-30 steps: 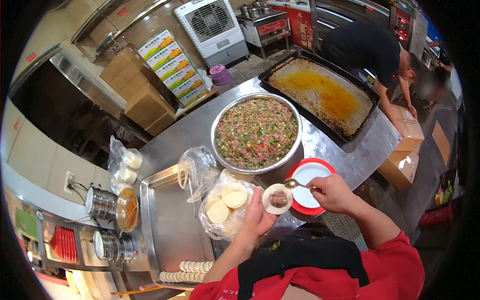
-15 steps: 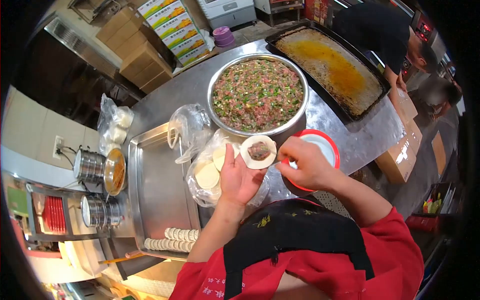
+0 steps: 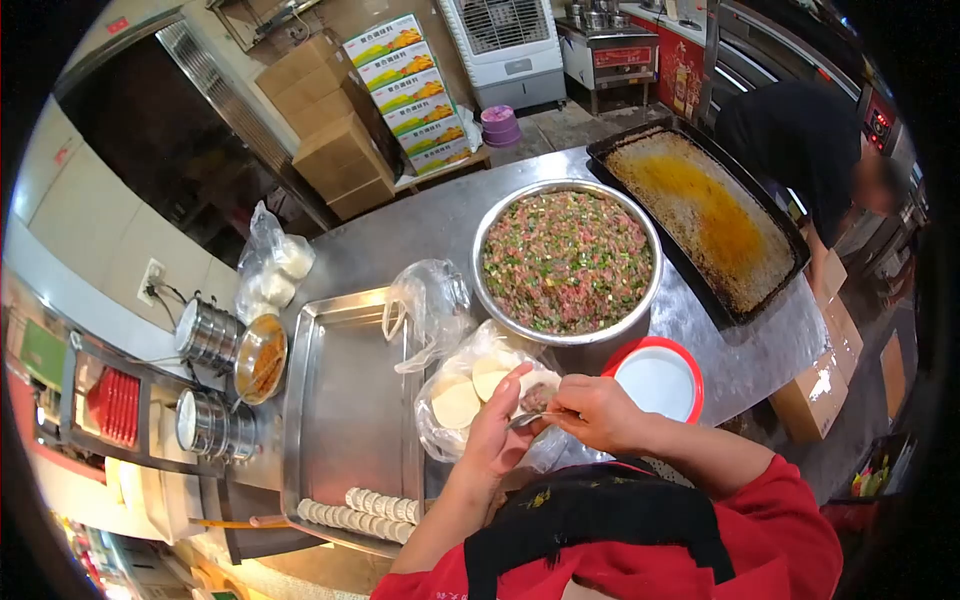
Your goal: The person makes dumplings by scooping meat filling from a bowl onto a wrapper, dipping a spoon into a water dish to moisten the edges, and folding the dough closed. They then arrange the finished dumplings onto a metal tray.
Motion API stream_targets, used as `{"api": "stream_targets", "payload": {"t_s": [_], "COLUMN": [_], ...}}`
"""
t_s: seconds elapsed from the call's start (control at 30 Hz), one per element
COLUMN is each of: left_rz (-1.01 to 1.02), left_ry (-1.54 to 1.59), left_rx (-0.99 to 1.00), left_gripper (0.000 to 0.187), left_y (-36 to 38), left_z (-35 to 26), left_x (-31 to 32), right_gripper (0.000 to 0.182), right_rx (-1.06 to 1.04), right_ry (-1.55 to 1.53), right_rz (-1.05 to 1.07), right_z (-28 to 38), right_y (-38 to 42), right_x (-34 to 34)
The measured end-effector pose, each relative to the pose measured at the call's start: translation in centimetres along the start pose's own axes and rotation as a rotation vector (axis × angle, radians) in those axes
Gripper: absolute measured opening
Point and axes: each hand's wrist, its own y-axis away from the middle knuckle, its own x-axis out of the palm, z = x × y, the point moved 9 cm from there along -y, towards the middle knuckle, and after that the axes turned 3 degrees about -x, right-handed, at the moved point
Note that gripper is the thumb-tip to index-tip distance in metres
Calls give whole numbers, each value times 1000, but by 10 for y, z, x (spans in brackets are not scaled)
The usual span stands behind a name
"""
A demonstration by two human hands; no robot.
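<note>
My left hand is cupped around a round dough wrapper that bears a lump of meat filling. Pinched in my right hand is what looks like a thin metal spoon, its grey tip against the near side of the wrapper. Part of the wrapper is hidden by my fingers. Beside my left hand, more flat wrappers lie on a clear plastic bag. A steel bowl of chopped meat and green onion stands beyond my hands. Close to my right hand is a red-rimmed white bowl.
A steel tray on the left holds rows of pleated dumplings. A black oily baking pan sits at the back right. Dough balls in a bag and a dish of orange-brown paste are at far left. Another person bends over cartons.
My right hand has moved left from the red-rimmed bowl to the wrapper, and the metal tip now shows. My left fingers have curled around the wrapper. The camera view has shifted.
</note>
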Motion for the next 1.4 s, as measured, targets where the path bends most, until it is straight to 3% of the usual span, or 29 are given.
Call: {"api": "stream_targets", "payload": {"t_s": [0.03,0.17,0.27,0.37,0.4,0.43,0.57,0.63,0.67,0.77,0.9,0.97,1.03,1.07,1.23,1.3,1.33,1.4], "left_rz": [-83,52,237,129,141,195,90,81,29,-21,-82,-46,-58,-68,-66,-54,-50,-46], "left_ry": [-230,-432,-845,-1032,-1273,-1323,-1261,-1414,-1446,-1023,-1094,-1180,-1123,-1071,-1112,-1146,-1164,-1180], "left_rx": [66,-90,-34,-3,135,300,635,817,735,552,552,678,634,589,541,560,633,707], "left_gripper": [43,46,62,57,64,57,43,43,42,43,43,42,43,43,41,41,39,38], "left_y": [6,19,28,42,41,39,35,47,46,46,54,58,57,57,62,61,61,61], "left_z": [-12,-10,-12,-23,-31,-30,-34,-42,-41,-36,-43,-46,-43,-41,-41,-42,-45,-45], "left_x": [-4,-15,-6,24,38,40,40,61,64,49,39,41,38,35,43,47,52,57], "right_gripper": [13,13,16,15,14,14,15,13,12,11,17,15,20,29,26,22,22,18], "right_rx": [43,91,226,182,131,145,91,69,145,460,487,511,485,508,384,579,579,368], "right_ry": [-48,-229,-386,-352,-380,-384,-304,-275,-329,-533,-454,-515,-716,-660,-614,-597,-595,-394], "right_rz": [2,-21,29,69,26,36,14,-11,-36,-134,-6,53,161,254,200,274,275,218], "right_z": [-6,-17,-20,-15,-12,-13,-6,-1,-4,-30,-57,-54,-40,-39,-31,-39,-39,-26], "right_y": [0,5,7,5,4,5,1,-1,-1,9,16,20,19,20,13,21,22,13], "right_x": [3,11,13,7,2,1,-12,-18,-22,-25,-24,-19,-8,-3,0,5,5,-6]}}
